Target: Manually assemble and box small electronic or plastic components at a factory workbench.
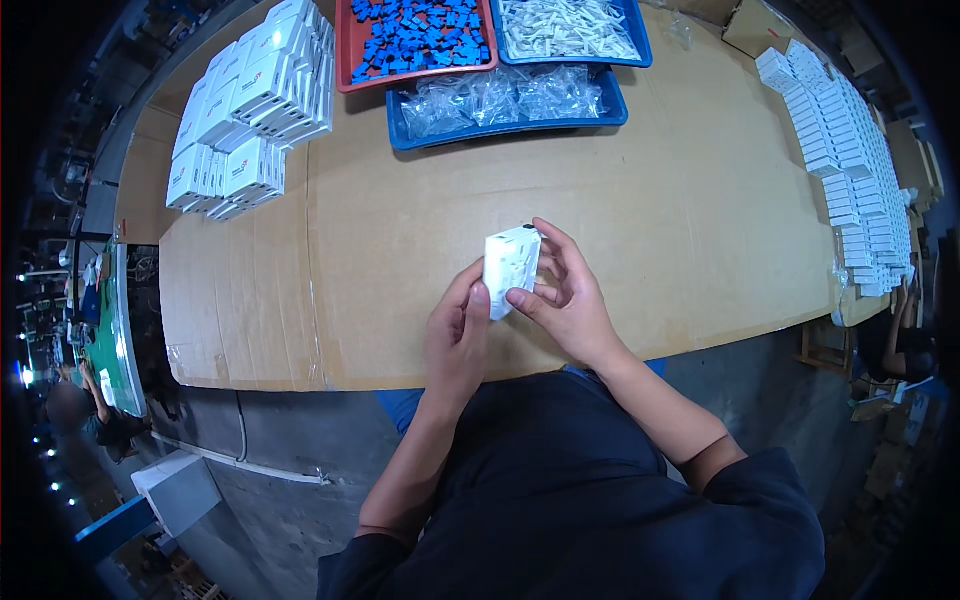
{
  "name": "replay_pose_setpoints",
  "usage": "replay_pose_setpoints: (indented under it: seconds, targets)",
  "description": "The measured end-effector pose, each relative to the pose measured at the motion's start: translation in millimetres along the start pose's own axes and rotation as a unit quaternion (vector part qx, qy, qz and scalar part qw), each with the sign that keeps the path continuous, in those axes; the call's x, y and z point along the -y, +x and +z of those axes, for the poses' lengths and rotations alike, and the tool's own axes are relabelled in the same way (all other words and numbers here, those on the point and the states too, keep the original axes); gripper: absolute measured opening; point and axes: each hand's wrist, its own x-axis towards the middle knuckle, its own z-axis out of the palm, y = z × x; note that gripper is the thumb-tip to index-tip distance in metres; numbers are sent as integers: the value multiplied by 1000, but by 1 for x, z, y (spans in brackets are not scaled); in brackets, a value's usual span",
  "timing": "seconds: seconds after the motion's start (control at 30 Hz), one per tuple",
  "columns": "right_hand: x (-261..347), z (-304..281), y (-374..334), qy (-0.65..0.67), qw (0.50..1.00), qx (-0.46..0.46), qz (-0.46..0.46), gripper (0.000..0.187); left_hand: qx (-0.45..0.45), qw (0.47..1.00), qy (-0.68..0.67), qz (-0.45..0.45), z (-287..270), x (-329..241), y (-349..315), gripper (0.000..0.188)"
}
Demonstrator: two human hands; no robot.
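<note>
Both hands grasp a white rectangular box; beyond them, a red plastic tray holds small blue pieces.

Workshop interior, showing a broad tabletop faced with brown cardboard above a grey floor crossed by a pale pipe, a green-topped bench at left, a wooden frame at right, and small bright lights along the dark left margin.

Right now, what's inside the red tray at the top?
The red tray holds lots of small blue pieces, heaped loosely. Whatever lies beneath the top pieces is covered, and the tray's far end is outside the picture.
</note>
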Motion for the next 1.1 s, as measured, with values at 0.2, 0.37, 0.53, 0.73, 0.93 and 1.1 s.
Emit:
replay_pose_setpoints:
  seconds: [0.2, 0.37, 0.53, 0.73, 0.93, 1.1]
  targets:
    - [15, -18, 7, 283, 946, -16, 155, 69, 66, 993, -41, 88, 5, 0, 1, 46]
    - [26, -22, 13, 446, 865, 20, 231, 71, -20, 989, 110, 98, 0, 9, 2, 41]
    - [22, -32, 20, 542, 797, -15, 267, 87, -31, 994, 86, 65, 2, 19, 3, 34]
    - [30, -35, 29, 606, 745, -26, 278, 82, -6, 989, 132, 61, -2, 20, 5, 29]
    - [34, -45, 31, 605, 762, -17, 231, 78, 17, 991, 126, 37, 6, 27, 12, 27]
    - [25, -66, 32, 304, 943, 111, 85, 81, -21, 991, 128, 31, 16, 23, 10, 22]
